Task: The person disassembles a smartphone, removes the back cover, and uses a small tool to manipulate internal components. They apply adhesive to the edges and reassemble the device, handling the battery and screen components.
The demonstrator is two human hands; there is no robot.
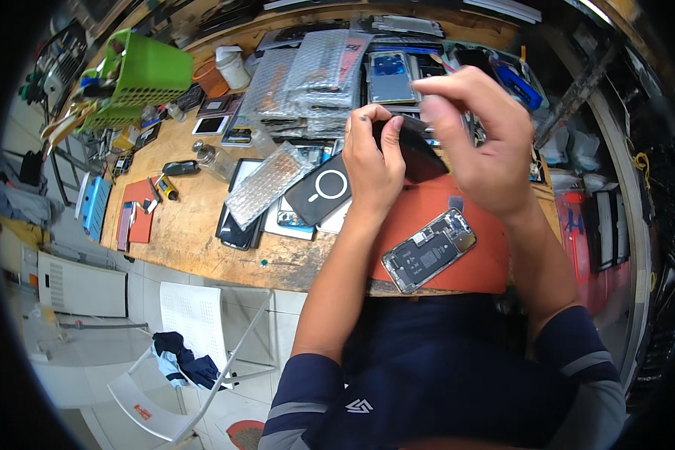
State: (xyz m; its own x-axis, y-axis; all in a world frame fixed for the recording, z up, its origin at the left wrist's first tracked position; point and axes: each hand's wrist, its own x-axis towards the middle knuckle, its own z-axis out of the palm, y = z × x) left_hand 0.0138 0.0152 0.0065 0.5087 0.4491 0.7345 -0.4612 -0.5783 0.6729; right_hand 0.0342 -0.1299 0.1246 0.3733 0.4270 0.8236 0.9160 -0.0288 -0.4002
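Note:
My left hand [373,157] is closed on the edge of a black phone screen [418,154], a thin dark panel held tilted above the orange mat [472,262]. Raised to the right of the panel, my right hand [491,135] has its thumb and index fingertip close together in a pinch. Whether anything small is between them I cannot make out. Below both hands an opened phone [430,251] lies slantwise on the mat, its battery and inner parts bare. A small grey square piece [456,203] lies beside its upper end.
Left of my left hand lie a black phone case [319,191] with a white ring and a bubble-wrap sleeve [268,184]. Behind stand stacked bubble-wrapped packs [300,82] and a green basket [154,71]. A glass bottle [214,161] and a white folding chair [191,315] are at left.

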